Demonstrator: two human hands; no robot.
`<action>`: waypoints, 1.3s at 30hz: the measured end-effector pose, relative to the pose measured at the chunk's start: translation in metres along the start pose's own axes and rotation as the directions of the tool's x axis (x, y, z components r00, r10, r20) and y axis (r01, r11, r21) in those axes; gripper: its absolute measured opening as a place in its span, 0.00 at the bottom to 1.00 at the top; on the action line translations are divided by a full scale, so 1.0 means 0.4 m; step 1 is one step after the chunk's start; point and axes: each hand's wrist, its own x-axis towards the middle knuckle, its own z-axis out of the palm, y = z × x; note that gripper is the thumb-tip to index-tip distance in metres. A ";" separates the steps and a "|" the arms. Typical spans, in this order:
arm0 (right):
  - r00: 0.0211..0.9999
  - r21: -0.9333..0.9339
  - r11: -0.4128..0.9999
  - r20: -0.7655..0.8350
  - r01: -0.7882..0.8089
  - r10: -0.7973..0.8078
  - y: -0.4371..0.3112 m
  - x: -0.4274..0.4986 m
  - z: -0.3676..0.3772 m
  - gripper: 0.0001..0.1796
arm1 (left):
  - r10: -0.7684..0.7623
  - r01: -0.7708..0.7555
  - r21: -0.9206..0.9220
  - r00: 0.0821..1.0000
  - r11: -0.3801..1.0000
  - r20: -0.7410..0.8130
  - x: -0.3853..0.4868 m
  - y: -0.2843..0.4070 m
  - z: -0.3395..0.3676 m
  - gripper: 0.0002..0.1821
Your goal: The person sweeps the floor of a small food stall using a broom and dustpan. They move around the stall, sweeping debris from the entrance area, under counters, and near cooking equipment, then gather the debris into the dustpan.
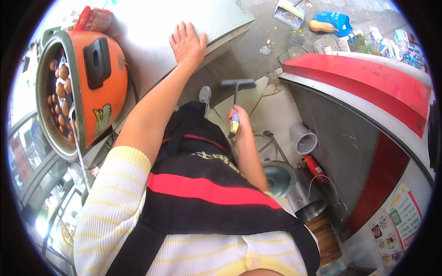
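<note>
My left hand rests palm down near the edge of a pale metal-looking countertop, its fingers spread and holding nothing. Lower down, over the tiled floor, my right hand grips the blue and yellow handle of a small squeegee. Its dark, wide head points away from my body and appears to touch nothing. On the counter to the left stands an orange round cooker with a black side handle. Several brown eggs sit in dark liquid inside it.
Along the right runs a red-topped dark partition. Beside it are a grey bucket, a red fire extinguisher and a steel pot. Farther out lie a dustpan, a butternut squash and a blue bag.
</note>
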 end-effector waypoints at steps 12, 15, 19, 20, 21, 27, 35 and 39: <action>0.918 -0.616 0.709 0.062 0.344 -0.391 -0.265 -0.097 -0.004 0.05 | 0.028 -0.028 0.037 1.000 0.999 0.010 0.003 0.017 0.003 0.31; 0.965 -0.777 0.596 0.053 0.202 -0.258 -0.332 -0.234 -0.086 0.04 | -0.037 0.036 0.016 0.999 0.999 0.033 0.005 0.016 0.006 0.30; 1.000 -0.922 0.387 -0.002 0.005 -0.017 -0.526 -0.267 -0.102 0.05 | -0.092 0.093 0.018 0.996 0.996 -0.011 0.013 0.037 0.011 0.29; 0.998 -0.951 0.307 -0.033 -0.046 0.047 -0.583 -0.244 -0.082 0.05 | -0.112 0.113 0.044 0.993 0.993 -0.023 0.015 0.047 0.013 0.28; 0.996 -0.951 0.302 -0.037 -0.060 0.081 -0.631 -0.215 -0.057 0.06 | -0.093 0.097 0.091 0.995 0.991 -0.047 0.015 0.057 0.011 0.28; 0.982 -0.982 0.084 -0.164 -0.171 0.089 -0.903 -0.085 0.120 0.07 | -0.117 0.124 0.175 0.992 0.977 -0.052 0.033 0.094 0.001 0.27; 0.969 -0.923 -0.384 0.071 -0.025 -0.235 -1.088 -0.029 0.256 0.06 | -0.120 0.127 0.200 0.992 0.972 -0.045 0.037 0.094 -0.006 0.26; 0.982 -0.923 -0.379 0.015 -0.058 -0.186 -1.102 -0.140 0.226 0.11 | -0.119 0.123 0.211 0.992 0.970 -0.031 0.039 0.094 -0.008 0.26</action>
